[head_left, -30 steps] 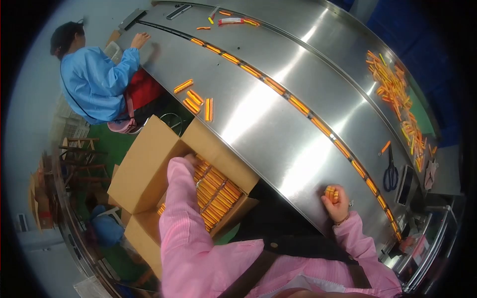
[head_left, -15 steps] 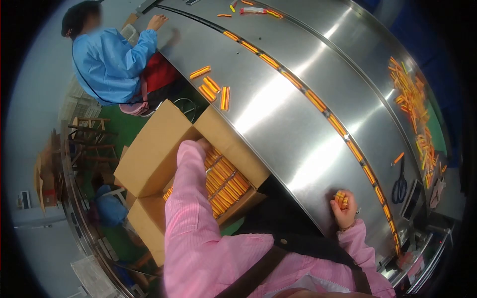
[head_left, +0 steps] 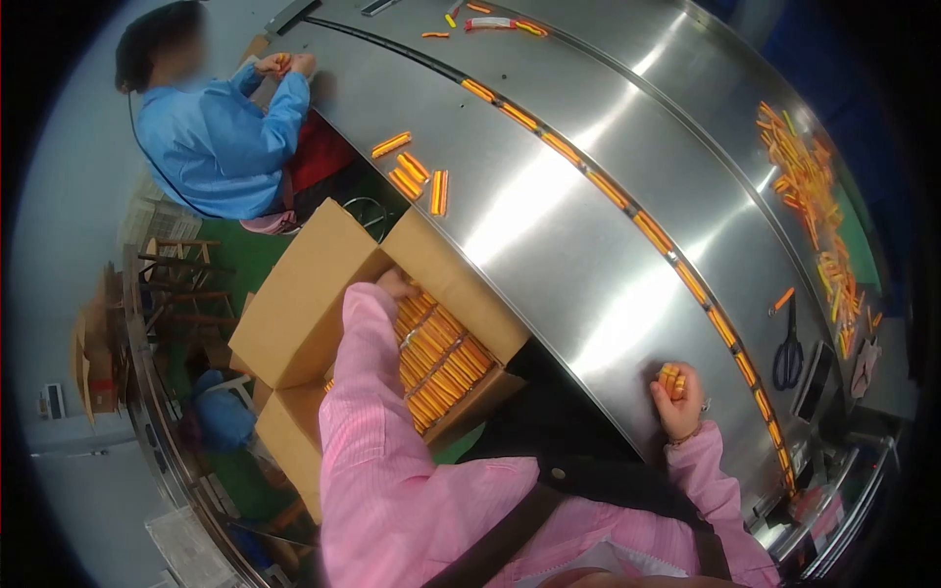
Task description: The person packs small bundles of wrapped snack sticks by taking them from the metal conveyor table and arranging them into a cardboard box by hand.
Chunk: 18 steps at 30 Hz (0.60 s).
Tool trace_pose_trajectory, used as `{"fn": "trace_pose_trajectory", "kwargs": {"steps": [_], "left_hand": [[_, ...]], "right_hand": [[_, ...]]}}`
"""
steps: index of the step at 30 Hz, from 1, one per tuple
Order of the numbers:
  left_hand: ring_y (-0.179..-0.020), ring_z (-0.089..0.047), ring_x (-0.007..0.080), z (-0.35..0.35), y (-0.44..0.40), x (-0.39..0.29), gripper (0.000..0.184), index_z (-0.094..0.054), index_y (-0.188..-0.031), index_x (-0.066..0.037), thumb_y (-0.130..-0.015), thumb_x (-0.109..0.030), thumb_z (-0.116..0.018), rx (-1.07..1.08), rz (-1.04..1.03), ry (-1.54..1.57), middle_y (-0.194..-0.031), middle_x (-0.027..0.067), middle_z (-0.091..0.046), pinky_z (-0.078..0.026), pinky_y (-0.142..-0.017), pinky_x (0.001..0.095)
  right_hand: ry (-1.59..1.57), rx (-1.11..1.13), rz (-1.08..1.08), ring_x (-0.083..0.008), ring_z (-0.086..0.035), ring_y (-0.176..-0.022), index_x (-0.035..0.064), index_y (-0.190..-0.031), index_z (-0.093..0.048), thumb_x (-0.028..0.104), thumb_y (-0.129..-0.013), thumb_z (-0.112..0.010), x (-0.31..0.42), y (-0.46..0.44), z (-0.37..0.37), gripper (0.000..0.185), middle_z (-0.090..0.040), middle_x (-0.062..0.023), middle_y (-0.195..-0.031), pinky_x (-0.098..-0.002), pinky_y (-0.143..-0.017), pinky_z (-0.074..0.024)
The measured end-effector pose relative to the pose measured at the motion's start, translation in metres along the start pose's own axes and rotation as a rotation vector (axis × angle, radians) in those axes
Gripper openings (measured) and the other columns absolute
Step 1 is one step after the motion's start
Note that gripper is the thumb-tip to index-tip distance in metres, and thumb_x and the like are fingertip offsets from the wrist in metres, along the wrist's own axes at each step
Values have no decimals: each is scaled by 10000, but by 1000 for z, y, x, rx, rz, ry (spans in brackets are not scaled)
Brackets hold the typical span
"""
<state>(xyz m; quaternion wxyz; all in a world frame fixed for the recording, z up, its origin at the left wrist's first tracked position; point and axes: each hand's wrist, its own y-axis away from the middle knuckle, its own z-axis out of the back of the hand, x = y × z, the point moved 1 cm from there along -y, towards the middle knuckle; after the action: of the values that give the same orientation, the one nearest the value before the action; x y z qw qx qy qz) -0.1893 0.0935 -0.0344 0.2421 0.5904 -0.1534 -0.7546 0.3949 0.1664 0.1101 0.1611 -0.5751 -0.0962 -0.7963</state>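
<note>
My left hand (head_left: 397, 284) reaches into the open cardboard box (head_left: 309, 294), at the upper end of the rows of orange-and-yellow wrapped sticks (head_left: 436, 358). Its fingers point down among them and are mostly hidden, so any hold cannot be made out. On the right, my right hand (head_left: 678, 400) rests at the near edge of the metal table (head_left: 549, 284), fingers curled round a few orange-and-yellow sticks (head_left: 670, 376). Several wrapped bundles (head_left: 439, 193) lie on the table beyond the box.
A line of sticks (head_left: 652, 233) runs along a dark curved track. Loose sticks (head_left: 809, 186) are heaped at the far right, near dark scissors (head_left: 787, 361). A co-worker in blue (head_left: 211, 142) sits at the upper left, hands together round something orange. Stools (head_left: 181, 265) stand on the green floor.
The view has shifted, moving the table and box rightward in the picture. The co-worker's hands have come together. Sticks on the track have moved toward the lower right. My right hand keeps its sticks.
</note>
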Motion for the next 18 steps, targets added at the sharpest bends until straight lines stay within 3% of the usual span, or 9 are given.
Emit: {"fn": "trace_pose_trajectory", "kwargs": {"steps": [4,6,7,8,11,14,16,18], "left_hand": [[-1165,-501,273,-12,44,-22,712,-442,-1258,40,-612,3,-740,-149,-106,36,-1220,148,-546,-368,-1004,325],[-1071,-559,249,-3,70,-38,667,-462,-1210,40,-622,-36,-766,-293,100,-120,-1149,147,-567,-452,-904,324],[-971,-595,221,1,80,-34,606,-477,-1167,38,-648,-69,-772,-349,60,-116,-1071,135,-580,-502,-799,311],[-971,-595,221,6,95,-28,606,-477,-1167,38,-648,-69,-772,-356,50,-123,-1071,135,-580,-502,-799,311],[-951,-596,229,9,150,-29,546,-480,-1170,27,-697,-60,-739,-464,-90,27,-1048,126,-583,-505,-798,324],[-960,-589,222,-19,215,-49,437,-487,-1168,17,-781,-76,-667,-453,-214,558,-1037,120,-587,-499,-823,335],[-981,-592,226,-49,261,-46,370,-501,-1149,20,-833,-121,-630,-473,-343,755,-1036,118,-596,-490,-855,342],[-1022,-594,233,-98,294,-63,347,-542,-1145,20,-863,-174,-596,-327,-433,1041,-1133,139,-604,-462,-936,349]], "right_hand": [[-2,-15,17,-109,-561,-784,13,-1028,-536,31,-772,-697,3,15,8,303,-592,-48,-886,-243,-716,-466],[41,-25,50,-108,-561,-796,12,-1028,-536,34,-769,-702,12,18,11,309,-594,-49,-889,-247,-722,-469],[35,-37,65,-108,-561,-796,12,-1028,-536,34,-769,-702,17,19,13,309,-594,-49,-889,-247,-722,-469],[49,-32,63,-108,-561,-800,11,-1028,-537,39,-775,-700,22,22,15,302,-595,-46,-898,-248,-724,-470],[-35,-68,35,-99,-554,-789,9,-1027,-534,46,-793,-688,20,28,17,283,-589,-33,-898,-243,-710,-471],[-454,-179,-67,-63,-510,-716,16,-1034,-525,80,-848,-644,11,16,17,230,-534,12,-822,-206,-634,-446],[-163,-229,-132,-129,-548,-664,32,-946,-522,125,-844,-652,90,18,20,190,-547,-21,-760,-255,-596,-455],[513,26,493,-240,-576,-652,53,-930,-530,132,-800,-655,163,9,47,197,-571,-104,-749,-327,-596,-472]]}}
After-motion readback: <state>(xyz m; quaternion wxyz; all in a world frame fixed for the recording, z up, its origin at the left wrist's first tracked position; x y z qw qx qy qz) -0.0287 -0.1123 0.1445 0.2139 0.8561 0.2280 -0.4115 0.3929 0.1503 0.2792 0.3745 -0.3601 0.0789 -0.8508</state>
